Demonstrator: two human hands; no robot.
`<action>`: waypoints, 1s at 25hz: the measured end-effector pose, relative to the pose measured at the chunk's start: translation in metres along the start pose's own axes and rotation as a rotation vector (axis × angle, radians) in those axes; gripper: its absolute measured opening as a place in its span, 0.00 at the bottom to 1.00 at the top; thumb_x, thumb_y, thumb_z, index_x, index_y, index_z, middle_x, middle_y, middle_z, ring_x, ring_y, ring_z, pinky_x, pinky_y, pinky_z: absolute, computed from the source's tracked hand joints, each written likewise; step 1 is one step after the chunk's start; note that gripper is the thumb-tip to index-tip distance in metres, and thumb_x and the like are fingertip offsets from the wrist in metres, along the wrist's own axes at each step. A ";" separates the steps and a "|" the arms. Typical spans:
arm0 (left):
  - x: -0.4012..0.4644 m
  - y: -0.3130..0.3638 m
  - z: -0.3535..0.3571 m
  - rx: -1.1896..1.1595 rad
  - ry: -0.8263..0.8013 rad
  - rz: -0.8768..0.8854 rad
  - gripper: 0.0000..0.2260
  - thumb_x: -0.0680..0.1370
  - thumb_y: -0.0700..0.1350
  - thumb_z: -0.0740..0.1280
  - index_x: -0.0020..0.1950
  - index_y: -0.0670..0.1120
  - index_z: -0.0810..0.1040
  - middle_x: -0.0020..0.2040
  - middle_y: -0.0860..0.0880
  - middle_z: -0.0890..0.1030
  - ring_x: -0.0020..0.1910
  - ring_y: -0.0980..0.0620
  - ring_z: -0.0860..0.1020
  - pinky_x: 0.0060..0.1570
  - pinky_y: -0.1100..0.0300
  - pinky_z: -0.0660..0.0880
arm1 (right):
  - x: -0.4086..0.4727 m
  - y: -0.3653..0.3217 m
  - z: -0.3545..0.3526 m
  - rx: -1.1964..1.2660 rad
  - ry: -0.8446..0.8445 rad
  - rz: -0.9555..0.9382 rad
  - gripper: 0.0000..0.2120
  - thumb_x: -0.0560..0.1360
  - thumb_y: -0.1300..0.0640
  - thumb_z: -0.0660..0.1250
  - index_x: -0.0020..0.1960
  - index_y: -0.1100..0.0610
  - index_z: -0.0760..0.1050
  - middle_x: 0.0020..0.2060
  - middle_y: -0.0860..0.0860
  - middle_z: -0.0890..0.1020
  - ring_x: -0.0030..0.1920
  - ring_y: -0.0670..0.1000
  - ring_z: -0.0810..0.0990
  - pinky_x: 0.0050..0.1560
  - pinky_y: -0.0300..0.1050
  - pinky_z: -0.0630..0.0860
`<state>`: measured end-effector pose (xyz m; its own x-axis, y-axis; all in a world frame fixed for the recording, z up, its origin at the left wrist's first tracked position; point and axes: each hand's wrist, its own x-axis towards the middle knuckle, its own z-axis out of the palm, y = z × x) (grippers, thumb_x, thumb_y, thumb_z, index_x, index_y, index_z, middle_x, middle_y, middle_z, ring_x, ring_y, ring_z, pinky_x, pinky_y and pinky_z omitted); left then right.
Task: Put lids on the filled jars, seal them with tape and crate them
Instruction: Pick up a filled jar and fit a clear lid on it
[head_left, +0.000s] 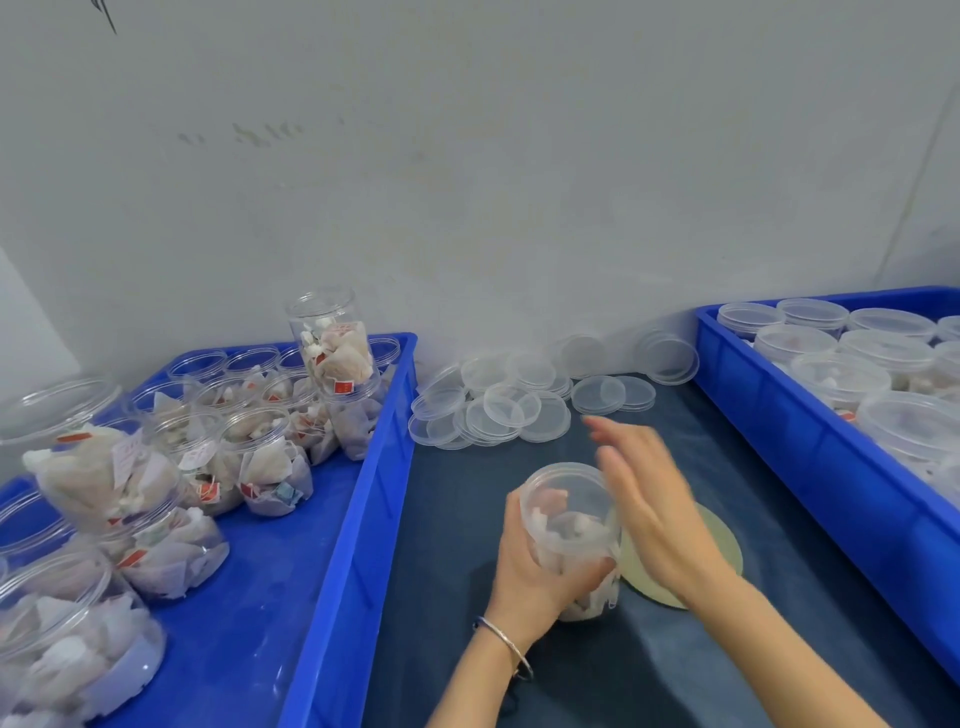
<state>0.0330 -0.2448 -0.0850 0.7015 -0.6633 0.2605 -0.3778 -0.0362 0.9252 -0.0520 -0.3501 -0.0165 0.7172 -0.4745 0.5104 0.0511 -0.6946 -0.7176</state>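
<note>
Clear plastic, thin-walled and filled with tea-bag sachets: the jar (570, 535) in hand stood tilted over the dark bench (779, 649), between two blue crates. The left hand (540, 582) was closed round the jar's lower body from the left. The right hand (649, 499) was spread wide and flat just beside the jar's right shoulder, holding nothing; it was blurred. Whether a lid already sat on the jar's mouth could not be told. Loose lids (498, 410) lay heaped near the wall. The left crate (363, 493) held open filled jars; the right crate (810, 447) held lidded ones. A pale disc (722, 551), possibly the tape roll, lay behind the right hand.

Judgement: the jar is light and smooth, and its wall would flex under a hard squeeze. Hold is best taken round the mid-body, with the lid pressed at its rim.
</note>
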 end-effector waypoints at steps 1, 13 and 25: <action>-0.003 0.004 -0.003 -0.059 0.009 0.002 0.38 0.58 0.54 0.78 0.64 0.50 0.67 0.61 0.51 0.75 0.59 0.62 0.75 0.55 0.72 0.71 | -0.008 0.014 -0.013 -0.055 0.092 0.067 0.14 0.79 0.48 0.57 0.63 0.48 0.73 0.55 0.42 0.72 0.60 0.42 0.71 0.57 0.37 0.66; -0.008 0.063 -0.016 -0.211 0.456 0.119 0.16 0.77 0.36 0.67 0.60 0.52 0.73 0.60 0.54 0.77 0.60 0.60 0.75 0.63 0.53 0.72 | -0.061 0.034 -0.058 -0.314 -0.169 0.368 0.14 0.76 0.39 0.58 0.42 0.49 0.72 0.30 0.41 0.76 0.33 0.42 0.75 0.45 0.42 0.72; -0.030 0.114 0.007 0.205 -0.293 0.119 0.28 0.79 0.59 0.54 0.76 0.48 0.60 0.74 0.55 0.65 0.70 0.60 0.64 0.69 0.68 0.57 | -0.081 -0.045 -0.057 -0.038 0.155 0.147 0.11 0.70 0.56 0.70 0.34 0.57 0.69 0.17 0.43 0.63 0.21 0.43 0.59 0.23 0.34 0.58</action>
<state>-0.0356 -0.2347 0.0109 0.4541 -0.8566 0.2449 -0.5800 -0.0756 0.8111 -0.1523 -0.3116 0.0016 0.5994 -0.6474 0.4708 -0.0744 -0.6306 -0.7725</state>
